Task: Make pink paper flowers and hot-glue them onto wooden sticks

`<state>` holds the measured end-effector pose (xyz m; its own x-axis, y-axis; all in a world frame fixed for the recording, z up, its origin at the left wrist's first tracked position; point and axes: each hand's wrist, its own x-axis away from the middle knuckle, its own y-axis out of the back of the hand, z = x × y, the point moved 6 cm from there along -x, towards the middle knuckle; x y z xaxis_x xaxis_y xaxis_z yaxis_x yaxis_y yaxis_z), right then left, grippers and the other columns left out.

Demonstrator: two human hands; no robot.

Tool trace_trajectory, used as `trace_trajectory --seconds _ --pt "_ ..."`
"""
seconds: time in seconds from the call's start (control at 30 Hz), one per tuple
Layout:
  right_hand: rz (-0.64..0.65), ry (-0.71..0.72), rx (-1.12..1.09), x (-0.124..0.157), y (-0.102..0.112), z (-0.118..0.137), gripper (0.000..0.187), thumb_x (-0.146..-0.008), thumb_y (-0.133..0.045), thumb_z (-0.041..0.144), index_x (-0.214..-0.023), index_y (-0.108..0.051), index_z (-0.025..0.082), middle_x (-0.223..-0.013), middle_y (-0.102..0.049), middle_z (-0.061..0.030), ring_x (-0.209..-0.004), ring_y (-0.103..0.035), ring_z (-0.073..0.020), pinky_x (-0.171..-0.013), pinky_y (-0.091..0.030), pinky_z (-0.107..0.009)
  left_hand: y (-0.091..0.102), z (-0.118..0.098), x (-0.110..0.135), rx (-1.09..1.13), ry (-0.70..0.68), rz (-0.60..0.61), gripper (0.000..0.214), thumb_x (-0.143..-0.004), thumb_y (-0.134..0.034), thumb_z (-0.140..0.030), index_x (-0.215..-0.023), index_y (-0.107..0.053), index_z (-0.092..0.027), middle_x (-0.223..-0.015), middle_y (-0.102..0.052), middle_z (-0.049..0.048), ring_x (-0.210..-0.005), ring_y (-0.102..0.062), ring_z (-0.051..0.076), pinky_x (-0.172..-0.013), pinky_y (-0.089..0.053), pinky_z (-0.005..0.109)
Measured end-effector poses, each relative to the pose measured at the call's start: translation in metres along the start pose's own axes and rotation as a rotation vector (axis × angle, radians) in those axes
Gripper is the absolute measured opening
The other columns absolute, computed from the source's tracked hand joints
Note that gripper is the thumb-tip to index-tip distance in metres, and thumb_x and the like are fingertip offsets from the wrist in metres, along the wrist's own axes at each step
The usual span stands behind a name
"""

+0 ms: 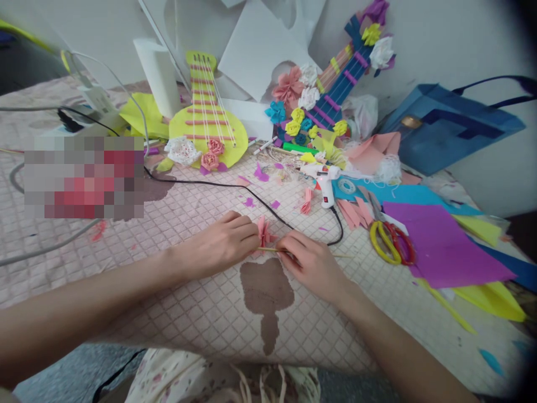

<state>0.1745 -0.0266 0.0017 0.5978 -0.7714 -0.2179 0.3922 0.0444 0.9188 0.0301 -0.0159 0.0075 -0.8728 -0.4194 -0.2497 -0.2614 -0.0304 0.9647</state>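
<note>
A folded piece of salmon-pink crepe paper [263,230] with pointed ends stands between my hands. Just below it runs a thin wooden stick [268,249], whose far end [343,256] shows past my right hand. My left hand [235,240] is closed, its fingertips pinching at the paper's left side and the stick's left end. My right hand [310,260] has its fingers closed round the stick, just right of the paper. Its fingers partly hide the stick.
A glue gun [325,182] lies behind, its black cord [210,183] crossing the table. Yellow and red scissors [390,238] lie on the right, near purple paper [453,243]. Paper guitars [205,123], a blue bag [440,129] and a paper roll [157,78] stand at the back.
</note>
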Motion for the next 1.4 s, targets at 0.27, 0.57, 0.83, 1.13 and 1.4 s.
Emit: trace_trajectory --seconds 0.27,0.57,0.83,1.13,1.4 --pt "-0.004 0.002 0.009 0.000 0.000 0.000 0.011 -0.091 -0.045 0.015 -0.090 -0.056 0.018 -0.089 -0.060 -0.0039 -0.077 -0.057 -0.0142 -0.064 -0.044 -0.025 0.002 -0.002 -0.001 0.020 0.013 -0.004 0.015 -0.096 -0.041 -0.017 -0.091 -0.056 -0.015 -0.092 -0.061 0.0069 -0.086 -0.052 0.019 -0.082 -0.039 0.035" --pt "-0.027 -0.016 0.016 0.000 -0.004 -0.001 0.010 -0.091 -0.045 0.016 -0.087 -0.054 0.019 -0.087 -0.060 -0.0032 -0.074 -0.057 -0.0143 -0.061 -0.043 -0.025 0.001 -0.001 -0.001 0.030 0.075 -0.059 0.015 -0.094 -0.043 -0.015 -0.089 -0.057 -0.015 -0.085 -0.061 0.0051 -0.085 -0.054 0.019 -0.081 -0.039 0.035" --pt "-0.099 0.006 -0.016 -0.005 -0.008 0.009 0.012 -0.085 -0.050 0.015 -0.096 -0.051 0.019 -0.094 -0.059 -0.0062 -0.089 -0.057 -0.0193 -0.077 -0.048 -0.031 0.002 0.001 0.000 0.134 0.204 -0.117 0.011 -0.090 -0.049 -0.016 -0.083 -0.058 -0.014 -0.082 -0.061 0.0045 -0.079 -0.056 0.017 -0.077 -0.040 0.033" --pt "-0.167 0.032 0.053 -0.010 -0.012 0.020 0.003 -0.086 -0.049 0.018 -0.086 -0.052 0.018 -0.092 -0.059 -0.0082 -0.086 -0.057 -0.0206 -0.072 -0.050 -0.033 0.002 0.000 0.002 0.166 0.228 -0.172 0.009 -0.089 -0.052 -0.018 -0.083 -0.059 -0.014 -0.081 -0.062 0.0031 -0.079 -0.056 0.018 -0.076 -0.040 0.034" --pt "-0.169 0.045 0.111 -0.010 -0.013 0.020 0.006 -0.086 -0.048 0.018 -0.087 -0.054 0.017 -0.091 -0.059 -0.0074 -0.082 -0.057 -0.0194 -0.069 -0.049 -0.031 0.001 0.000 0.003 0.147 0.246 -0.169 0.009 -0.088 -0.053 -0.019 -0.083 -0.059 -0.015 -0.079 -0.062 0.0024 -0.078 -0.057 0.018 -0.077 -0.039 0.036"
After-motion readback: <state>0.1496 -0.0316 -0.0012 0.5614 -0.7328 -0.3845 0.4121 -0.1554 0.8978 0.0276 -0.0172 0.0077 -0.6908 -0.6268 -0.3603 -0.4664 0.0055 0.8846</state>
